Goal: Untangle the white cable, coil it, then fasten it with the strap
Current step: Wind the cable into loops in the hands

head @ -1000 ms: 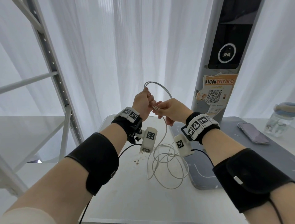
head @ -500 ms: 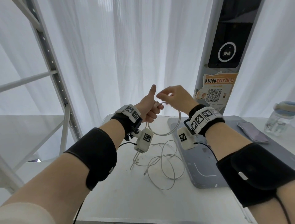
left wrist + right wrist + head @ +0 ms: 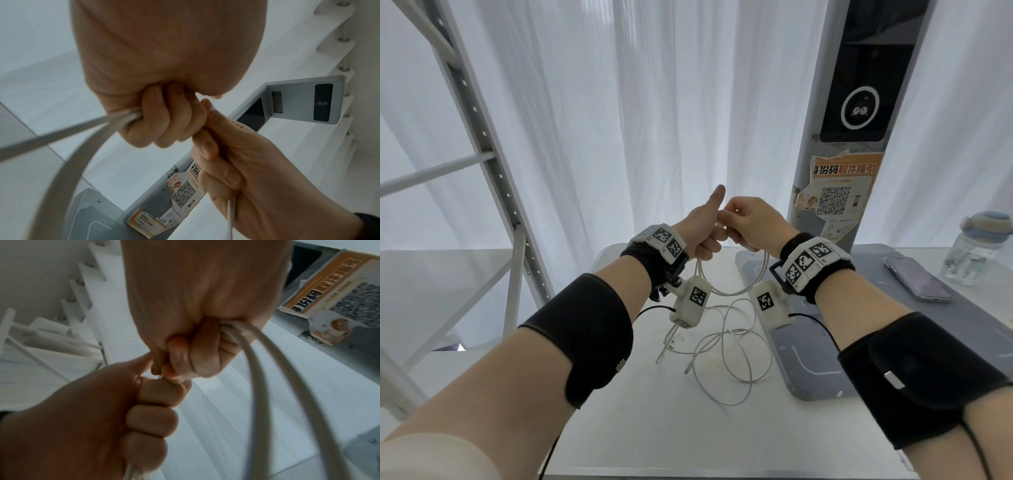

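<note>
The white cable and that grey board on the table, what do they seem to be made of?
The white cable looks like a soft rubbery plastic jacket with a matte finish: it bends into loose loops without kinking. The grey board looks like rigid plastic or coated metal, smooth with a slight sheen and thin white lines printed on it; which of the two cannot be told.

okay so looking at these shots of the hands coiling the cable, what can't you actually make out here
- The strap: not visible in any view; it may be hidden inside the hands or out of frame.
- How many loops the left hand holds: its curled fingers cover the white cable.
- The cable between the hands: the right hand hides it.
- Cable near the wrist cameras: blurred.
- Bottle: cut off by the head view's right edge.
</note>
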Demonstrator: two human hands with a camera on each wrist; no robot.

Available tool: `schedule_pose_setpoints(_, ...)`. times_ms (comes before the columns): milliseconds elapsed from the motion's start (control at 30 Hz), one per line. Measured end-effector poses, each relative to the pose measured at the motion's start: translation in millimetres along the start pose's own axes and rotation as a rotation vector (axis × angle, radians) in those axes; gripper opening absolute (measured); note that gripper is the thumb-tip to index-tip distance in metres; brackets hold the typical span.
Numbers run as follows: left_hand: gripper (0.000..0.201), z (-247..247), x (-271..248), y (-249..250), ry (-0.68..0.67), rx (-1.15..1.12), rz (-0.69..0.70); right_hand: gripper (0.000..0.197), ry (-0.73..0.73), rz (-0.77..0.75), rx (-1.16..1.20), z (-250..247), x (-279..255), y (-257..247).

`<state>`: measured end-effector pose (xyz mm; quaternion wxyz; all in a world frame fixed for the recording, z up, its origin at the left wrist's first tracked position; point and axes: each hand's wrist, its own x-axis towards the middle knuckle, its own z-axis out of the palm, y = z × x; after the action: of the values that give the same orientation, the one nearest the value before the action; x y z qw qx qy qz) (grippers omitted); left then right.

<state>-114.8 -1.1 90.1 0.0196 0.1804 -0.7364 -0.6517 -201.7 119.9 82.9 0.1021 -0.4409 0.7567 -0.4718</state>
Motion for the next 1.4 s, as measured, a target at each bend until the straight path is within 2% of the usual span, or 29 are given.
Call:
schedule_pose_setpoints(100,0.049,-1,2,-3,0.033,-0.026,0.056,0.023,0.073,0.013,0.143,-3,1,4)
schedule_pose_setpoints(233,0.042,-4,4,-7,0.078,0.009,0.140,0.025,0.192,0.035,0.280,-6,3,8)
schedule_pose_setpoints(367,0.040,-3,3,-6,0.111,0.130,0.199,0.023,0.226,0.061,0.187,-6,1,9)
schedule_pose_setpoints(433,0.041,-1,3,-5,0.132,0.242,0.213,0.024,0.182,0.105,0.103,-8,1,6)
schedule_pose_setpoints(500,0.042,1,4,-5,0.129,0.338,0.216,0.041,0.112,0.151,0.033,-10,1,1)
schedule_pose_setpoints(600,0.047,4,4,-3,0.105,0.416,0.219,0.078,0.068,0.212,-0.076,-10,1,-5)
schedule_pose_setpoints(667,0.043,6,2,-1,0.106,0.438,0.241,0.087,0.009,0.250,-0.155,-8,1,-4)
schedule_pose_setpoints(800,0.042,8,3,0,0.132,0.345,0.271,0.071,0.012,0.269,-0.078,-4,3,-1)
schedule_pose_setpoints(967,0.044,4,2,-2,0.134,0.118,0.249,0.062,0.172,0.273,0.117,-7,4,-2)
schedule_pose_setpoints(1100,0.043,2,1,-1,0.147,0.152,0.237,0.060,0.198,0.245,0.120,-4,4,2)
schedule_pose_setpoints(1267,0.041,3,0,2,0.142,0.329,0.212,0.069,0.106,0.194,-0.043,-4,5,0)
schedule_pose_setpoints(1400,0.037,6,1,4,0.136,0.323,0.203,0.059,0.091,0.230,-0.032,0,8,-6)
